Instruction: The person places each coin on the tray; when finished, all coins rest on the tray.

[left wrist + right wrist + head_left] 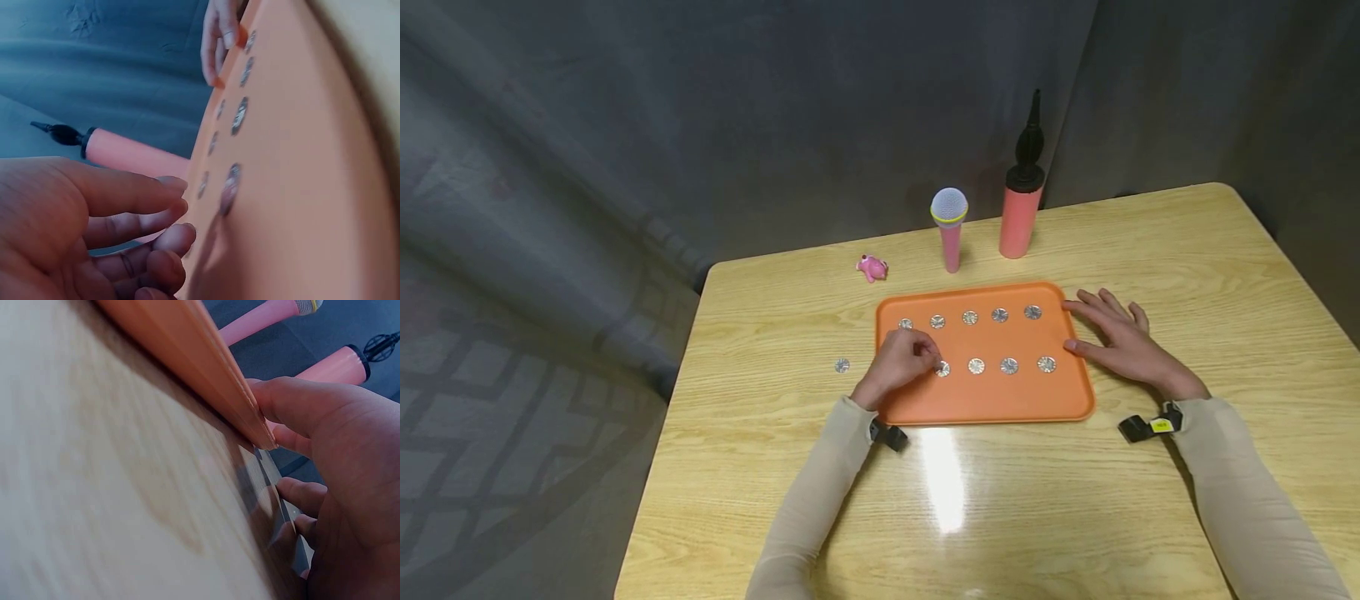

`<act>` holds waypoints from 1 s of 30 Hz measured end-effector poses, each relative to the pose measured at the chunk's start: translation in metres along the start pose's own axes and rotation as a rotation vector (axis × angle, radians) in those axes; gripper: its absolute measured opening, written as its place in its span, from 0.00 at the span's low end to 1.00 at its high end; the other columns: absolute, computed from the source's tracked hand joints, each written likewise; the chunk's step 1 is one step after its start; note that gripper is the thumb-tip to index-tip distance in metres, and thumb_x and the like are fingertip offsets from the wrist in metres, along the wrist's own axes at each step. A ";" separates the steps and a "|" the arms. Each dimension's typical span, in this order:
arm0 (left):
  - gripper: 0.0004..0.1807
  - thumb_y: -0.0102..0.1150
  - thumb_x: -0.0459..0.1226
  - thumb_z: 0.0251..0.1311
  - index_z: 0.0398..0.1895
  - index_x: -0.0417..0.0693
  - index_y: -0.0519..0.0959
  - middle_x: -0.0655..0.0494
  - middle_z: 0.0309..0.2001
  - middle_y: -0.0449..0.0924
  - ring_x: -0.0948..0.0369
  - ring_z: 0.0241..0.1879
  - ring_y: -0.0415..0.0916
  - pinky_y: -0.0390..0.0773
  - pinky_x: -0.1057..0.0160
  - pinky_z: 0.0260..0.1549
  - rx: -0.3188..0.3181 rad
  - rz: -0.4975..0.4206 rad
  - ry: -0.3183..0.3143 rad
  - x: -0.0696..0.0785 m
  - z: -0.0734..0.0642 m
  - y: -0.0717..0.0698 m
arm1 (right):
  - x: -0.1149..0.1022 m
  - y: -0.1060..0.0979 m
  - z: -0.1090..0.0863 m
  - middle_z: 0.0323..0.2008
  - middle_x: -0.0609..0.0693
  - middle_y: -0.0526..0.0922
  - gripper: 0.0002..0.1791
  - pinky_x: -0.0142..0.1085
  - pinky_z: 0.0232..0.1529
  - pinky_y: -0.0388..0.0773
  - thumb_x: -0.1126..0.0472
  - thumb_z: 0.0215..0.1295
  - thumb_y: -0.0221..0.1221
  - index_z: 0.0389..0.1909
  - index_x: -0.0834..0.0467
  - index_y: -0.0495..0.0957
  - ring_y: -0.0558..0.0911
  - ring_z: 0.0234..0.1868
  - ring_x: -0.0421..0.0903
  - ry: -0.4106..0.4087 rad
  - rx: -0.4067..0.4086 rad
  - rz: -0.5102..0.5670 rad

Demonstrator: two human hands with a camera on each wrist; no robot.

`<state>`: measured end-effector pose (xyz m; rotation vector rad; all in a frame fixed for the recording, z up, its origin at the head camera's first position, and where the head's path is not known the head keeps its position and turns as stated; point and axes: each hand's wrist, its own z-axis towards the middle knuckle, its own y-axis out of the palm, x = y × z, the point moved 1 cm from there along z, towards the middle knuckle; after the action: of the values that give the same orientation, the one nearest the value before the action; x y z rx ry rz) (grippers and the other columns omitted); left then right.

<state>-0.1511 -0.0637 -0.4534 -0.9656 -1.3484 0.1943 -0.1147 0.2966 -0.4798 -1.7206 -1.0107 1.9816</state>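
Observation:
My left hand (pixel 904 360) is over the left part of an orange tray (pixel 985 400), fingers loosely bent beside a silver disc (pixel 943 368). In the left wrist view, the fingertips (pixel 172 187) stand apart from the nearest disc (pixel 230 189) and nothing shows between them. Several round, shiny discs lie in two rows on the tray, including one (pixel 1033 312) at the far right corner. Another disc (pixel 842 365) lies on the table left of the tray. My right hand (pixel 1116 337) rests with spread fingers at the tray's right rim (pixel 250 400), thumb and forefinger touching it.
Behind the tray stand a pink toy microphone (pixel 951 242) and a pink hand pump (pixel 1021 221) with a black nozzle. A small pink animal figure (pixel 872 267) sits farther left. The wooden table (pixel 760 350) ends at a grey curtain (pixel 820 125).

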 end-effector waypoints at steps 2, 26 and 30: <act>0.05 0.62 0.29 0.59 0.29 0.41 0.86 0.49 0.28 0.85 0.66 0.28 0.71 0.70 0.74 0.29 0.016 -0.033 -0.003 -0.001 -0.001 -0.005 | 0.000 0.000 0.000 0.77 0.71 0.49 0.38 0.69 0.70 0.20 0.53 0.68 0.62 0.76 0.56 0.60 0.37 0.80 0.70 -0.005 0.001 -0.001; 0.04 0.63 0.29 0.58 0.30 0.36 0.86 0.41 0.30 0.86 0.67 0.23 0.70 0.71 0.71 0.24 0.232 -0.128 -0.071 -0.039 -0.021 -0.061 | 0.000 0.000 0.000 0.78 0.70 0.49 0.38 0.68 0.70 0.19 0.52 0.68 0.62 0.76 0.55 0.60 0.36 0.80 0.69 0.009 -0.002 -0.007; 0.05 0.62 0.29 0.59 0.31 0.36 0.86 0.41 0.30 0.85 0.65 0.20 0.70 0.70 0.71 0.19 0.270 -0.173 -0.108 -0.051 -0.029 -0.072 | 0.000 -0.001 -0.001 0.78 0.70 0.49 0.38 0.69 0.70 0.19 0.52 0.68 0.61 0.76 0.55 0.60 0.36 0.80 0.69 0.005 -0.004 -0.006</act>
<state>-0.1676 -0.1538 -0.4392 -0.6166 -1.4540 0.2918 -0.1140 0.2971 -0.4790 -1.7219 -1.0178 1.9720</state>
